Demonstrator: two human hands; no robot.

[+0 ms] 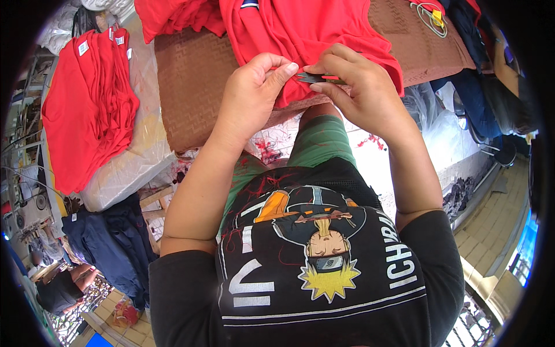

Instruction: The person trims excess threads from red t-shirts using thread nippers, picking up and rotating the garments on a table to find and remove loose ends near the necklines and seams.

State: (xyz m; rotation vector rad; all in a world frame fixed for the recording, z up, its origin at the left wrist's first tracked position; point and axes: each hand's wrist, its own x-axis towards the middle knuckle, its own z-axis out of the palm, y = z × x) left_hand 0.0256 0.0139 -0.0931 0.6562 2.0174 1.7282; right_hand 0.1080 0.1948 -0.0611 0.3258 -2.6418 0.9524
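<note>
A red garment (pixel 312 34) with a dark and white striped trim near its top lies spread over the table edge in front of me. My left hand (pixel 257 87) is closed in a pinch over it, thumb against the curled fingers. Whatever sits in that pinch is too small to make out. Small dark thread snips (pixel 311 77) are held between the thumb and fingers of my right hand (pixel 355 81). Their blades point left, toward my left fingertips, just above the red cloth.
The table has a brown patterned cover (pixel 188 87). More red garments (pixel 89 110) with white tags lie on a plastic-covered surface at left, above hanging navy clothing (pixel 113 243). A pale cord with a yellow piece (pixel 437 18) rests at far right. Red threads lie scattered on my lap. Other people are nearby.
</note>
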